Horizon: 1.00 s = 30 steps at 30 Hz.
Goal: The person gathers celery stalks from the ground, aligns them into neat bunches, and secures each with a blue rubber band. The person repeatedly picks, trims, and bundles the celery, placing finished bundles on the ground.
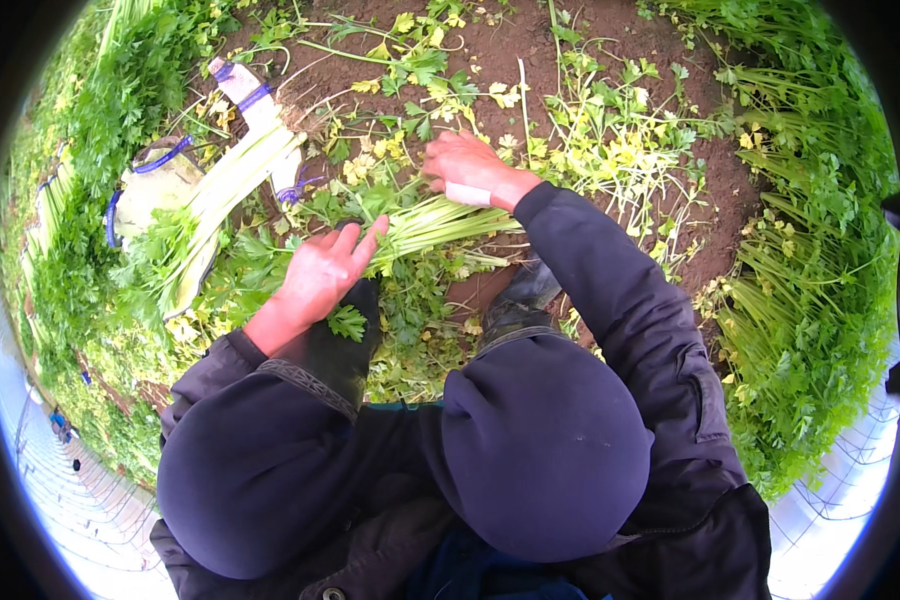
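A bunch of pale green celery stalks (457,223) lies across the ground before my knees. My left hand (326,266) is at its left, leafy end, fingers spread and the index finger beside the stalks. Above the bunch, my right hand (465,166) has bent fingers among the leaves, its wrist bearing a white patch; whether it pinches anything is hidden. Further left, a larger celery bunch (232,184) with its root end up rests over a white strip with purple bands (244,90). Beside it sits a pale cloth-like piece with purple edging (157,184).
Standing celery (802,247) grows in a dense row on the right, with more celery plants (135,82) on the left. Yellowed leaves and trimmings (615,157) litter the brown soil (607,37). My boot (525,296) is close to the bunch. Distant figures (61,426) appear at far left.
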Each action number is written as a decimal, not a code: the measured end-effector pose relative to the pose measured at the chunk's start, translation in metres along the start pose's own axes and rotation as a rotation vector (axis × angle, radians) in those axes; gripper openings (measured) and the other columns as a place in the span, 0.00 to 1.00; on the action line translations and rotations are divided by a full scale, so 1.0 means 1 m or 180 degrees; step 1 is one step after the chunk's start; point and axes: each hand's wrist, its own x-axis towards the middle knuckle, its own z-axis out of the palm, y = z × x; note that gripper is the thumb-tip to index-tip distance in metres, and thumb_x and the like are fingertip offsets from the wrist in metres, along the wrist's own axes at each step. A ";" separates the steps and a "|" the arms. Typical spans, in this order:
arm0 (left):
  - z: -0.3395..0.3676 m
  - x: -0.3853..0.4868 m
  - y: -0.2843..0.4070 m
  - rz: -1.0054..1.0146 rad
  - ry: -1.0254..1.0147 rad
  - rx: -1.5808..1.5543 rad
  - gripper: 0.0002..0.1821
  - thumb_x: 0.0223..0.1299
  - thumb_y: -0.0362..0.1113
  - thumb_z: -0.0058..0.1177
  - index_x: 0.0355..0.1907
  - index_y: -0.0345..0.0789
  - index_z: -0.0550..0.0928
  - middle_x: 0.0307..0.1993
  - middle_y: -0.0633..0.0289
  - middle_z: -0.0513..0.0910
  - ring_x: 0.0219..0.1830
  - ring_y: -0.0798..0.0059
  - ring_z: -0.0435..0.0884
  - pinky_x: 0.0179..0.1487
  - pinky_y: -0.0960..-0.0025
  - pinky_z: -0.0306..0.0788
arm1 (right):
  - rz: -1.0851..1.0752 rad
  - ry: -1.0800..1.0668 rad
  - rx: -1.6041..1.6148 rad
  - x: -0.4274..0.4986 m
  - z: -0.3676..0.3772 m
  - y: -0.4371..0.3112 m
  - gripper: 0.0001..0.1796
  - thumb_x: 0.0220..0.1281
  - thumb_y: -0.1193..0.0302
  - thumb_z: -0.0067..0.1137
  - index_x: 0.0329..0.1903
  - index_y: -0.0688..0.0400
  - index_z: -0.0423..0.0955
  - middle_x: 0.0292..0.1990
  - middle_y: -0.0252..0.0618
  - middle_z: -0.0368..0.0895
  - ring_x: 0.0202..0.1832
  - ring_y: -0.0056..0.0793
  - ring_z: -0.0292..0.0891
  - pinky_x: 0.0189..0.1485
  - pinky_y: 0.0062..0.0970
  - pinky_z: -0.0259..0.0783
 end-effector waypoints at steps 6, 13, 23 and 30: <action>0.003 0.000 -0.001 -0.0082 0.0061 -0.0125 0.42 0.60 0.29 0.60 0.82 0.37 0.74 0.43 0.60 0.80 0.36 0.67 0.86 0.37 0.63 0.82 | 0.1871 0.0871 -0.0886 -0.046 -0.070 0.063 0.08 0.67 0.73 0.61 0.42 0.52 0.89 0.39 0.39 0.88 0.43 0.38 0.85 0.49 0.45 0.75; 0.000 0.002 0.000 -0.0057 -0.0013 -0.0129 0.42 0.60 0.30 0.59 0.82 0.37 0.74 0.46 0.59 0.81 0.38 0.65 0.87 0.39 0.63 0.83 | -0.0054 0.1423 -0.0239 -0.043 -0.045 0.026 0.11 0.63 0.70 0.70 0.48 0.55 0.88 0.43 0.39 0.88 0.42 0.46 0.85 0.47 0.46 0.78; 0.003 0.002 0.000 -0.0060 -0.0063 -0.0144 0.49 0.57 0.27 0.60 0.86 0.32 0.67 0.54 0.51 0.83 0.41 0.62 0.88 0.40 0.62 0.84 | 0.0529 0.0208 0.0988 -0.054 0.004 0.016 0.11 0.77 0.65 0.64 0.52 0.58 0.85 0.46 0.45 0.86 0.51 0.53 0.85 0.57 0.52 0.79; 0.003 0.001 0.002 -0.0250 -0.0052 -0.0013 0.51 0.56 0.26 0.61 0.87 0.30 0.65 0.60 0.46 0.82 0.42 0.61 0.88 0.42 0.61 0.85 | 0.0674 0.0548 0.0644 -0.047 0.013 0.007 0.07 0.72 0.71 0.62 0.46 0.60 0.80 0.45 0.49 0.83 0.46 0.55 0.86 0.51 0.52 0.81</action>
